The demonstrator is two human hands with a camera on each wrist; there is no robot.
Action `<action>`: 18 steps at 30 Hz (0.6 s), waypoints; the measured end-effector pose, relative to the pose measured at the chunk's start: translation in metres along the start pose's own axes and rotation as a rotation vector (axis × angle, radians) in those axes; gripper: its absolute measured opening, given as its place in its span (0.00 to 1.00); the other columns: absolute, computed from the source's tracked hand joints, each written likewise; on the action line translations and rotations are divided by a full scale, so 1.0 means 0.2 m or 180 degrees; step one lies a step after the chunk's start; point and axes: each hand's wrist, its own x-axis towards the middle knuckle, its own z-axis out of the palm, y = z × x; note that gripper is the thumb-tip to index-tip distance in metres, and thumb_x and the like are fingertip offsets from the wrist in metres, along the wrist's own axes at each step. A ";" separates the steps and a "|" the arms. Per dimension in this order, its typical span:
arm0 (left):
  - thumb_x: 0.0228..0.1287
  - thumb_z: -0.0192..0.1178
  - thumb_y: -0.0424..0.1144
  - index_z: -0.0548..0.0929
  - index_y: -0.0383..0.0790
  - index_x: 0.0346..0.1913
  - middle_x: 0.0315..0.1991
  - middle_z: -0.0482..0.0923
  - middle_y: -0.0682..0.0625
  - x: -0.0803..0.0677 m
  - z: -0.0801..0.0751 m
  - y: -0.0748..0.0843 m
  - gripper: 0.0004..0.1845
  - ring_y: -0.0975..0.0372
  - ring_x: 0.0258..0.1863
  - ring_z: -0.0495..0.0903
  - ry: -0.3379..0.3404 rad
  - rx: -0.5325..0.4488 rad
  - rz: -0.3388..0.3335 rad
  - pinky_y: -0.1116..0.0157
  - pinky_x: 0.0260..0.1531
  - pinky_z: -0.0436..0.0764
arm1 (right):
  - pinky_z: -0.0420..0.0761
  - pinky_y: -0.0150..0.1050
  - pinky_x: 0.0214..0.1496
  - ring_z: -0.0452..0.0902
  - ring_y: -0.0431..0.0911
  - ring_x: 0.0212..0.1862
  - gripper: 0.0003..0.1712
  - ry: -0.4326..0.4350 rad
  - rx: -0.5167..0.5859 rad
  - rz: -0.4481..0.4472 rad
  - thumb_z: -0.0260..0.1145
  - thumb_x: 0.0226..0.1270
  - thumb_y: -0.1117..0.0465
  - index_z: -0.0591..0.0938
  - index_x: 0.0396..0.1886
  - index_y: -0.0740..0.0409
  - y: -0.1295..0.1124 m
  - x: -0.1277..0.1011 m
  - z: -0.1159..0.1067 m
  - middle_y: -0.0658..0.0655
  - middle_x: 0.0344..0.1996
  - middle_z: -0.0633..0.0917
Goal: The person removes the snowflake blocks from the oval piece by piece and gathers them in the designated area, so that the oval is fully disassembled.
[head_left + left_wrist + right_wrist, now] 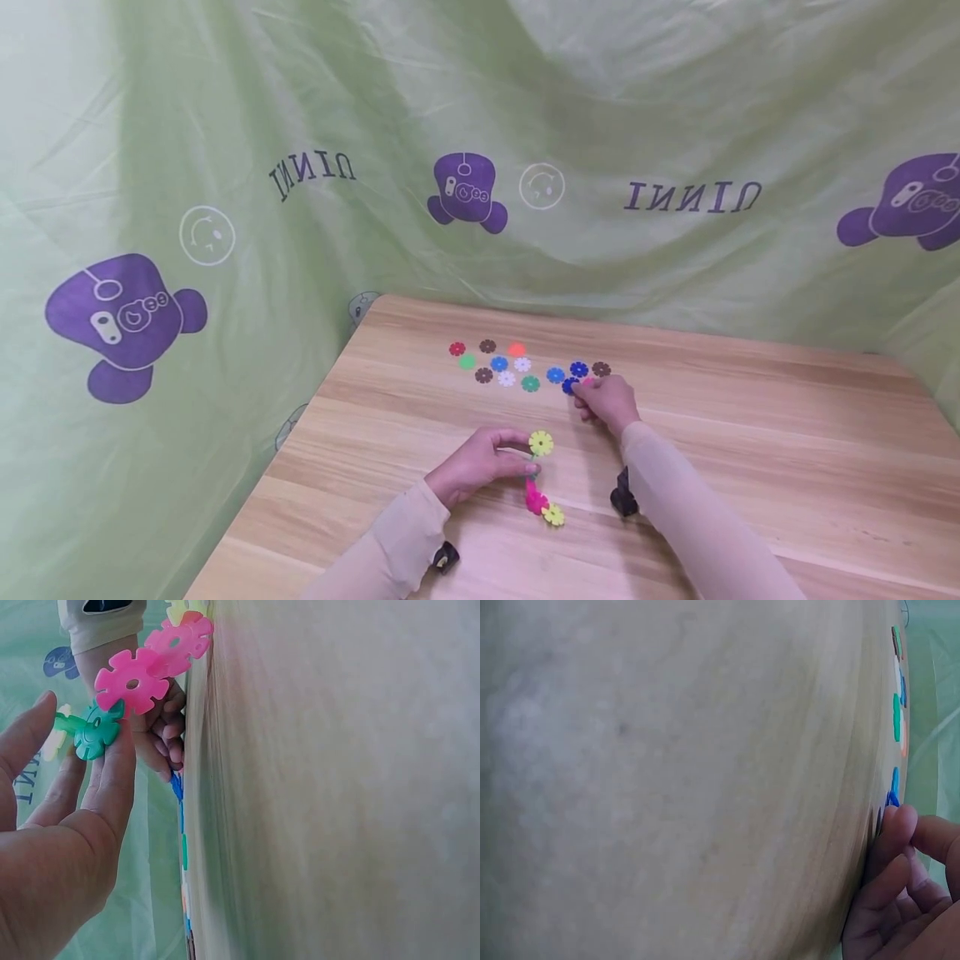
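Note:
Between thumb and fingers my left hand (480, 462) holds a chain of joined plastic snowflake discs above the table. In the left wrist view, the chain has green discs (97, 729) at the fingertips and pink discs (133, 682) beyond them. A yellow disc (541, 443) tops it, and another yellow disc (553, 514) ends it below. Farther off, my right hand (611, 402) is low at the tabletop, its fingertips pinching a dark blue snowflake disc (570, 386). A pink disc (588, 382) shows partly behind those fingers.
Several loose discs lie on the wooden table (750, 433) toward its back, among them a red disc (457, 349), an orange disc (517, 350) and a green disc (531, 383). A brown disc (601, 368) lies just past the right hand. Green printed cloth (600, 258) hangs behind.

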 end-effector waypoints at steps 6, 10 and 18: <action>0.52 0.67 0.32 0.79 0.37 0.51 0.47 0.81 0.41 0.00 0.01 0.00 0.21 0.56 0.41 0.84 0.0010 0.0035 0.0009 0.63 0.44 0.82 | 0.78 0.32 0.21 0.78 0.41 0.20 0.16 0.0020 -0.0035 -0.0024 0.63 0.63 0.52 0.83 0.27 0.61 0.00 -0.01 -0.02 0.53 0.19 0.84; 0.52 0.68 0.34 0.79 0.38 0.51 0.47 0.81 0.43 0.00 0.01 0.01 0.21 0.57 0.41 0.84 0.0008 0.0081 0.0022 0.63 0.44 0.82 | 0.78 0.32 0.22 0.79 0.41 0.21 0.15 -0.0004 0.0050 -0.0055 0.63 0.63 0.53 0.83 0.30 0.62 0.01 -0.02 -0.03 0.54 0.20 0.84; 0.50 0.69 0.38 0.80 0.41 0.50 0.45 0.82 0.48 0.01 0.01 0.01 0.22 0.60 0.40 0.83 0.0071 0.0292 0.0022 0.65 0.45 0.82 | 0.81 0.35 0.34 0.81 0.43 0.29 0.15 -0.0281 0.0195 -0.0311 0.62 0.63 0.56 0.82 0.42 0.64 0.02 -0.12 -0.04 0.57 0.30 0.85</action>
